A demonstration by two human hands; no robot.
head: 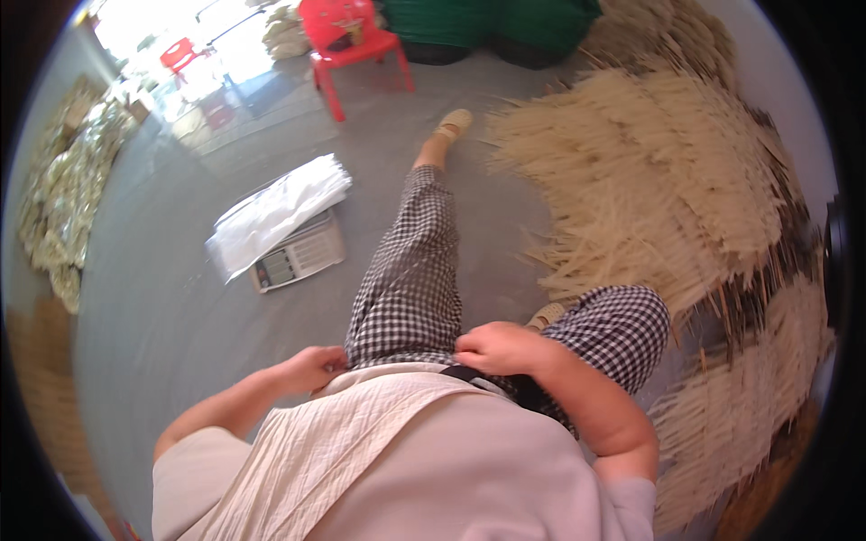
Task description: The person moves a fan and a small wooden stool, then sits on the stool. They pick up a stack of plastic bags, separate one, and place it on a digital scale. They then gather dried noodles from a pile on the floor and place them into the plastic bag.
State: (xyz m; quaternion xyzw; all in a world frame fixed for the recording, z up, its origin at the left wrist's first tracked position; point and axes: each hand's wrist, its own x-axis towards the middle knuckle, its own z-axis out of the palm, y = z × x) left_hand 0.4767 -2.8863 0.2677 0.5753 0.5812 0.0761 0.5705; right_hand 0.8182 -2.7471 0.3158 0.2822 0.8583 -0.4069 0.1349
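I sit or crouch in black-and-white checked trousers (413, 291) and a pale top (460, 473). My left hand (314, 368) is at the hem of the top by the waist, its fingers curled; whether it grips the cloth cannot be made out. My right hand (500, 346) lies over the upper part of the trousers, close to a black strap or band (463, 373), fingers bent and partly hidden. In front and to the left, a stack of white plastic sheets or bags (281, 213) rests tilted on a digital scale (298, 253) on the floor.
Bundles of pale, dry plant-like strips (649, 169) cover the floor on the right. A red plastic chair (358, 51) holds small items at the top, beside dark green sacks (487, 27). Clear plastic-wrapped material (67, 196) is heaped at the left wall. Another red chair (179, 55) stands farther back.
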